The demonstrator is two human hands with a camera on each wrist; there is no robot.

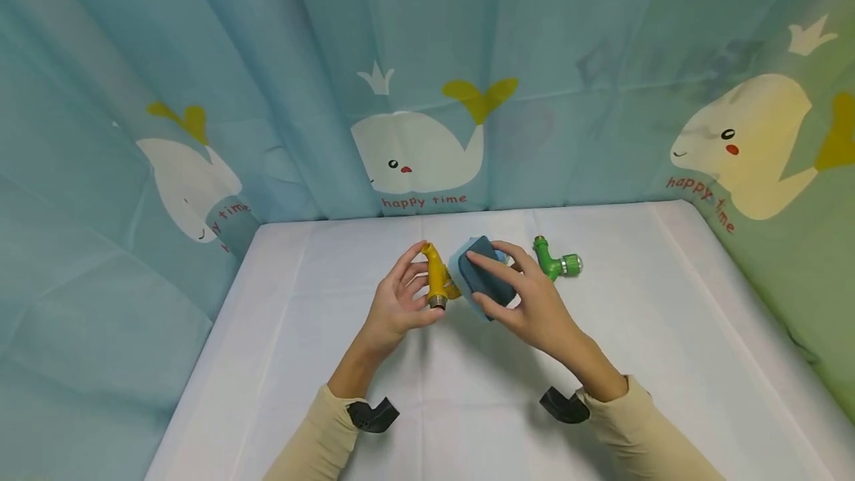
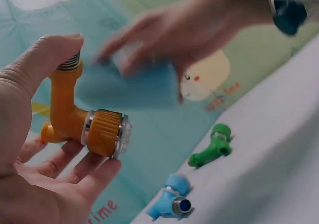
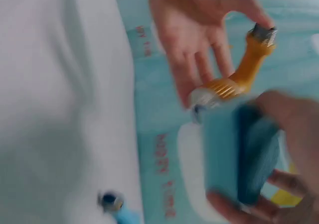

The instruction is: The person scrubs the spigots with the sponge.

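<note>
My left hand holds a yellow tap up above the table, thumb at its metal threaded inlet and the fingers along the other side. In the left wrist view the tap's ribbed knob with a clear cap faces right. My right hand grips a blue sponge with a darker scouring layer, close beside the tap's knob. Motion blurs the sponge in both wrist views. Behind them a green tap lies on the table. A light blue tap lies near it, mostly hidden in the head view.
The table wears a white cloth. A blue curtain printed with whales surrounds its back and sides. Black wrist mounts sit on both sleeves.
</note>
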